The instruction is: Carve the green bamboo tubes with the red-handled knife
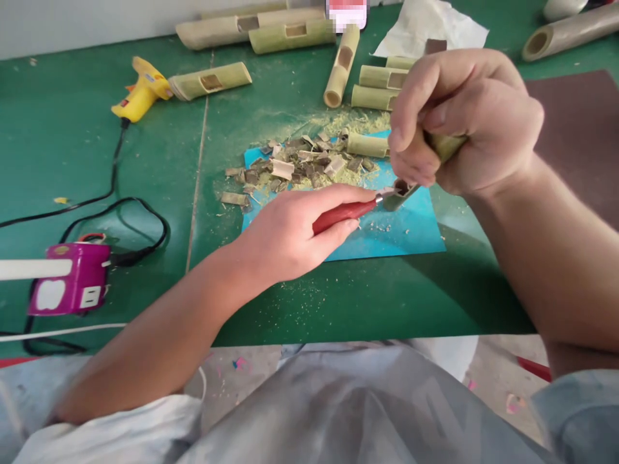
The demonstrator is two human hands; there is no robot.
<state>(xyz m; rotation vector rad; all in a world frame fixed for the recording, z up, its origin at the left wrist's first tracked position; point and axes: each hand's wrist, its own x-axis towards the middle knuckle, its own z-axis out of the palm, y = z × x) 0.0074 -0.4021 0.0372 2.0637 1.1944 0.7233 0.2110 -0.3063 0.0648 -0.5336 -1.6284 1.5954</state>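
My left hand (pixel 290 232) is closed around a red-handled carving tool (pixel 345 214). Its short metal end touches a green bamboo tube (pixel 399 198), by a dark opening near the tube's lower end. Gripping that tube from above is my right hand (pixel 478 122), its fingers wrapped round it and hiding most of its length. The tube is tilted over a blue sheet (pixel 411 235). Behind my left hand, bamboo chips (pixel 283 169) and yellowish shavings lie heaped on the sheet and the table, next to another bamboo piece (pixel 365 144).
Several notched bamboo tubes (pixel 293 37) lie along the back of the green table (pixel 271 309). On the left are a yellow glue gun (pixel 145 90) and a purple power socket (pixel 72 277) with cables. White paper (pixel 430 26) lies behind; a brown sheet (pixel 575 122) is at right.
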